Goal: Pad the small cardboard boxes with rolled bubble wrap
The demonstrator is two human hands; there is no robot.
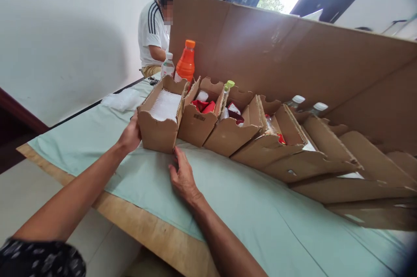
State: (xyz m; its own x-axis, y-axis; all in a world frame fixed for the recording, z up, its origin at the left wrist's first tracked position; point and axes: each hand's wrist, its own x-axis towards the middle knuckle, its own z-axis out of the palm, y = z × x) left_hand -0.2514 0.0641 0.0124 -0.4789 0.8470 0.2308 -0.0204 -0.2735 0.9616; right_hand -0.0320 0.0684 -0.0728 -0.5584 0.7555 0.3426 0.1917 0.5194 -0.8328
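A small open-topped cardboard box (159,133) stands at the left end of a row, with a white, padded-looking filling (165,105) inside. Around its left side my left hand (131,133) is closed, the fingertips partly hidden behind the wall. My right hand (183,177) is at the box's lower front right corner, index finger at the corner and thumb held apart. Beside it stands a second cardboard box (195,128) containing red packets (208,107) and a white item. A third cardboard box (228,138) holds dark red and white items.
More cardboard boxes (286,168) continue rightward. Behind them rises a tall cardboard panel (247,47). An orange bottle (186,63) and a clear bottle (167,66) stand at the back left, near clear plastic wrap (122,99). Pale green cloth (241,207) covers the wooden-edged table. A person (153,29) sits beyond.
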